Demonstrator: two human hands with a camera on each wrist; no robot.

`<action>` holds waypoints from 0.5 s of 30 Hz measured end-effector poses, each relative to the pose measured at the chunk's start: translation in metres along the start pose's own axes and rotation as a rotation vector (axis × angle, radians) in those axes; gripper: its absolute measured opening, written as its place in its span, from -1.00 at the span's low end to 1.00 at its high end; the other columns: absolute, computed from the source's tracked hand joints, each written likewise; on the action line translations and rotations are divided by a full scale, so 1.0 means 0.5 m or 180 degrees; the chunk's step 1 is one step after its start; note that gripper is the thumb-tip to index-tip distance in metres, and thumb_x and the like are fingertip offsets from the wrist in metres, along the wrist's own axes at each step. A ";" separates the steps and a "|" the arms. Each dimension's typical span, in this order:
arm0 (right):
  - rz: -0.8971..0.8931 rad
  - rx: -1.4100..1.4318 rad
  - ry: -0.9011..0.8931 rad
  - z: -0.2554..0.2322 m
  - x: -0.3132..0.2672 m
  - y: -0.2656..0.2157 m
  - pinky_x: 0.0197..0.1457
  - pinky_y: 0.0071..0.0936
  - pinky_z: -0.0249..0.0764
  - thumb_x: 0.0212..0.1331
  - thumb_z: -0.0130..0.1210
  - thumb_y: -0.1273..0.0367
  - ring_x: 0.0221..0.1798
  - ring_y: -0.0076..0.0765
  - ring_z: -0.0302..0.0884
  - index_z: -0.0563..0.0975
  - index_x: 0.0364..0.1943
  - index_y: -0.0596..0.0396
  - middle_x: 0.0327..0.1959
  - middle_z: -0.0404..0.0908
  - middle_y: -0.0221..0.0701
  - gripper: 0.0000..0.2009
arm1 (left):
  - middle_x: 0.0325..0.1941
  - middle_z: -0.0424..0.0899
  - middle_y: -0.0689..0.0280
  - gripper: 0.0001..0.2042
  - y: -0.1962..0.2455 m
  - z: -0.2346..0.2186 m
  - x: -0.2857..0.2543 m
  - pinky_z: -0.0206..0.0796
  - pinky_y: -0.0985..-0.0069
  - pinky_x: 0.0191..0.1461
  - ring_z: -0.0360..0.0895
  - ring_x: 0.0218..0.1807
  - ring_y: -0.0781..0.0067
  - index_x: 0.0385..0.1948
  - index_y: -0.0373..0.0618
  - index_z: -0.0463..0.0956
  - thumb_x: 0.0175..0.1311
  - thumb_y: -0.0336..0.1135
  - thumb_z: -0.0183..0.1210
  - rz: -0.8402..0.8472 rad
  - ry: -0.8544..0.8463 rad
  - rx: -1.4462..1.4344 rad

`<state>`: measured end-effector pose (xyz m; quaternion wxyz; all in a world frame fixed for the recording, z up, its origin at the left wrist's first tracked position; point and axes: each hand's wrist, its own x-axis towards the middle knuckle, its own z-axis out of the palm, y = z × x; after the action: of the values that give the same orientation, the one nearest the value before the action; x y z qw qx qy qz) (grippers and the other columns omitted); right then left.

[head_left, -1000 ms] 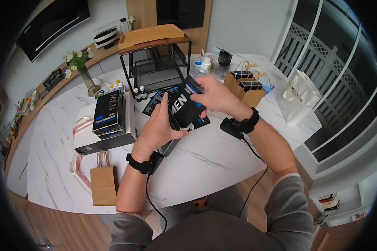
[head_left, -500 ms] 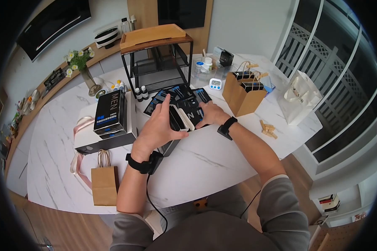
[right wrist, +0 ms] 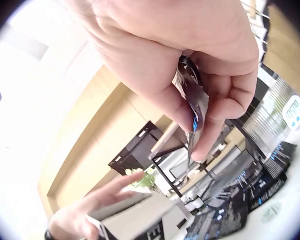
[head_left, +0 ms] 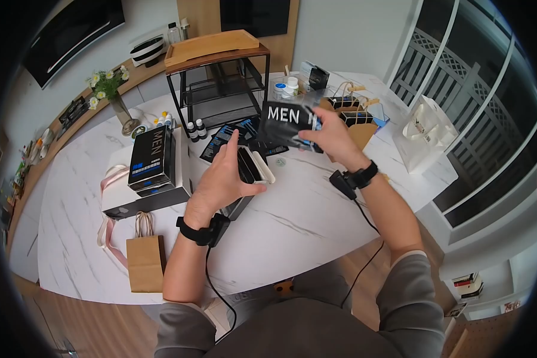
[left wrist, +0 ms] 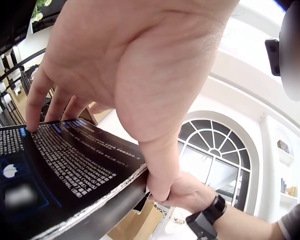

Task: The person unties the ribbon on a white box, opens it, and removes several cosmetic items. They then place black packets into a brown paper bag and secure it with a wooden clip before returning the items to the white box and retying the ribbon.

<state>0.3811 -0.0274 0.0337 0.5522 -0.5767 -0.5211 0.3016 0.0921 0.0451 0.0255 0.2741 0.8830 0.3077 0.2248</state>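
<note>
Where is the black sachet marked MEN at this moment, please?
In the head view the black sachet marked MEN is held up by the right hand, above the table, just right of the open box that the left hand grips.

Head camera: mounted high, facing forward and down over the marble table [head_left: 316,227] — a wide fisheye view. Left wrist camera: looks up along the left hand [left wrist: 135,75] at very close range. Right wrist camera: equally close beneath the right hand [right wrist: 190,55] — facing the black rack [right wrist: 155,150], which the head view shares.
</note>
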 end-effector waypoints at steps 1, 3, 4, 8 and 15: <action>0.0000 0.0002 0.0009 -0.002 -0.009 -0.038 -0.26 -0.51 0.69 0.16 0.35 0.63 -0.27 -0.53 0.70 0.59 0.09 0.32 -0.18 0.75 -0.36 -0.62 | 0.53 0.34 -0.20 0.34 -0.001 0.002 0.001 0.29 0.20 0.56 0.34 0.56 -0.12 0.62 -0.30 -0.08 -0.20 -0.05 0.71 0.0007 -0.0006 0.0002; 0.0129 -0.0032 -0.0354 -0.002 -0.026 -0.100 -0.31 -0.46 0.76 0.17 0.30 0.64 -0.29 -0.49 0.74 0.56 0.10 0.34 -0.18 0.75 -0.34 -0.62 | 0.52 0.37 -0.19 0.34 -0.002 0.005 0.002 0.30 0.20 0.55 0.35 0.56 -0.10 0.62 -0.32 -0.08 -0.21 -0.05 0.71 0.0010 0.0011 0.0007; 0.0125 -0.0031 -0.0348 0.002 -0.032 -0.118 -0.31 -0.46 0.76 0.17 0.30 0.64 -0.29 -0.49 0.74 0.56 0.10 0.34 -0.18 0.75 -0.34 -0.62 | 0.52 0.37 -0.19 0.34 0.000 0.005 0.002 0.30 0.20 0.55 0.35 0.56 -0.10 0.62 -0.32 -0.08 -0.21 -0.05 0.71 0.0016 0.0009 0.0010; 0.0205 -0.0119 -0.0868 0.022 -0.036 -0.135 -0.34 -0.45 0.78 0.15 0.27 0.65 -0.31 -0.48 0.75 0.56 0.08 0.35 -0.18 0.74 -0.33 -0.64 | 0.51 0.38 -0.18 0.35 0.007 0.002 0.001 0.31 0.21 0.54 0.38 0.54 -0.09 0.62 -0.33 -0.08 -0.23 -0.06 0.71 -0.0047 -0.0010 0.0003; 0.0480 -0.0367 -0.1194 0.030 -0.032 -0.133 -0.40 -0.47 0.78 0.13 0.25 0.67 -0.30 -0.44 0.77 0.56 0.11 0.36 -0.15 0.74 -0.28 -0.60 | 0.45 0.44 -0.15 0.35 0.012 0.008 -0.001 0.34 0.22 0.51 0.41 0.50 -0.10 0.62 -0.30 -0.07 -0.25 -0.10 0.71 0.0042 0.0074 0.0022</action>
<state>0.3448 -0.0477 0.0902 0.3875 -0.5785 -0.5865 0.4138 0.0964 0.0394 0.0263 0.2660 0.8832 0.3059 0.2358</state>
